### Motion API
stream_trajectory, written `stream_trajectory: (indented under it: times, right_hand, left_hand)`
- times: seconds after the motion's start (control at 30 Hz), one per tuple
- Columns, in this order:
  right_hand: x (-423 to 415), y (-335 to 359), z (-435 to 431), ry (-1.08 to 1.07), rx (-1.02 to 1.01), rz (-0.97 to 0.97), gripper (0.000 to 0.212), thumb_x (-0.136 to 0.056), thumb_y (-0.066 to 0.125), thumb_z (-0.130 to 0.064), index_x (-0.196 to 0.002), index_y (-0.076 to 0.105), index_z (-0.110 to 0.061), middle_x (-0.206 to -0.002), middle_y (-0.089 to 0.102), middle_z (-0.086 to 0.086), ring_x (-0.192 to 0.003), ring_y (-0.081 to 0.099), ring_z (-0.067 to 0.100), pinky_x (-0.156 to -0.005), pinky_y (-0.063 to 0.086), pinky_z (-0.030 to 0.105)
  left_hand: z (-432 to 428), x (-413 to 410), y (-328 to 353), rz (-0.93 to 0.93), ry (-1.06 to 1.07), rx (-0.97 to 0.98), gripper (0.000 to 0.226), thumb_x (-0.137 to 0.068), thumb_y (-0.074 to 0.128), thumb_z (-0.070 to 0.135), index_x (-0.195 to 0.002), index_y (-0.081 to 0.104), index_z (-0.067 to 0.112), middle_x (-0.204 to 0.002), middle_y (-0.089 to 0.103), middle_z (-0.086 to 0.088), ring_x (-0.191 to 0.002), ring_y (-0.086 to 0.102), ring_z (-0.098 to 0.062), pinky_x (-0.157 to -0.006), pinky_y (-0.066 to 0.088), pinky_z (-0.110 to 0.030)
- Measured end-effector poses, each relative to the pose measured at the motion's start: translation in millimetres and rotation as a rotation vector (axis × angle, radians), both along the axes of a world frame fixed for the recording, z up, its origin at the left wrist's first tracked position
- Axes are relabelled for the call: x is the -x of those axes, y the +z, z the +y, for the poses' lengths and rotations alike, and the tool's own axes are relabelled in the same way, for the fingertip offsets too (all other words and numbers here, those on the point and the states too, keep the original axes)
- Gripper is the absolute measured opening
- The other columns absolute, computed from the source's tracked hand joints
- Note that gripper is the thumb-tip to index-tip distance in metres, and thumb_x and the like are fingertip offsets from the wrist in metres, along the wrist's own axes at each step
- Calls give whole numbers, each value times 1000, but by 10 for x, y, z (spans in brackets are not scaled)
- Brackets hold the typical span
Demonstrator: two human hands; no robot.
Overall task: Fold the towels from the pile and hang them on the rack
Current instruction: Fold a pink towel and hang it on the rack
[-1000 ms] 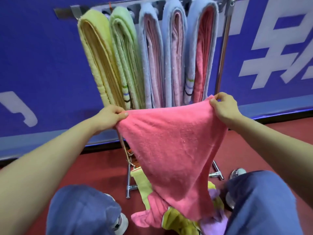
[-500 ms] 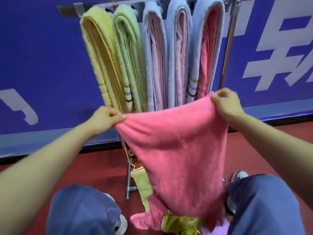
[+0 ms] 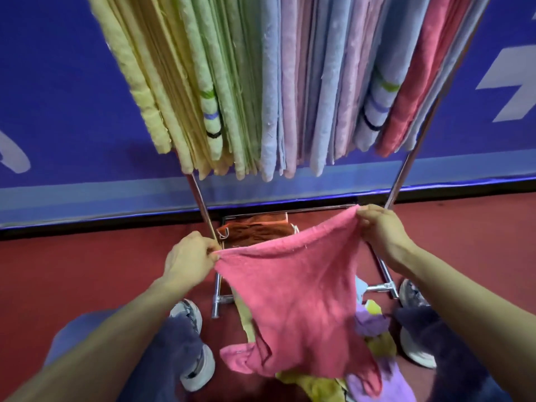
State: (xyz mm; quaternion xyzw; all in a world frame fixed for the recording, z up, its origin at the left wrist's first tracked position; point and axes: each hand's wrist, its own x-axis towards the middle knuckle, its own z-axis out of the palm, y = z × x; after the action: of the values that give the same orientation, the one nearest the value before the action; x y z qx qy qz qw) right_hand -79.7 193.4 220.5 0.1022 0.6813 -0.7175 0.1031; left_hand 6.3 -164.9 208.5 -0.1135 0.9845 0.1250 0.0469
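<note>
A pink towel (image 3: 293, 297) hangs spread between my hands, low in front of the rack. My left hand (image 3: 190, 261) pinches its left top corner. My right hand (image 3: 383, 233) pinches its right top corner, a little higher. The towel's lower end drapes onto the pile (image 3: 374, 372) of yellow, purple and pink towels on the floor between my feet. Above, several folded towels (image 3: 272, 91) in yellow, green, blue and pink hang on the metal rack (image 3: 404, 175); its top bar is out of view.
The rack's chrome base (image 3: 220, 300) stands on the red floor, against a blue wall banner (image 3: 58, 97). A reddish-brown cloth (image 3: 255, 230) lies on the rack's low shelf. My shoes (image 3: 188, 311) and knees flank the pile.
Both hands have dropped with the pink towel, from the level of the hanging towels' lower ends to near the rack's base. The view has tilted down and closer to the rack.
</note>
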Motion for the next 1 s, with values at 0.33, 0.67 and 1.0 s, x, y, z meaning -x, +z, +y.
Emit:
stream_trajectory:
  times: [0.33,0.67,1.0]
  right_hand:
    - [-292,-149,-533,620,278,-347,13,-69,73,-20,-78,64,-20,-69,40,4,-59,35,16,-54,25,30]
    - [-648,178,-923,1053,28,-227,21,-99,46,2,-116,52,15,-45,42,-20,-37,37,-1,-42,31,8]
    - [-415,-8,-809,711,67,-64,6,-88,65,-13,-85,60,-14,-68,46,5,-59,40,10,-53,32,21]
  left_hand:
    - [159,451,-502,36,787,-998,25,-97,48,1,-93,71,11,-73,72,-6,-48,67,-11,-47,54,-22]
    - [1014,689,-268,-86,777,-1597,20,-93,55,19,-78,67,13,-62,67,2,-58,57,-13,-59,43,-24]
    - [1259,573,-204,34,170,-1370,35,-85,68,-11,-107,61,16,-95,69,-13,-82,65,-16,-69,55,-24]
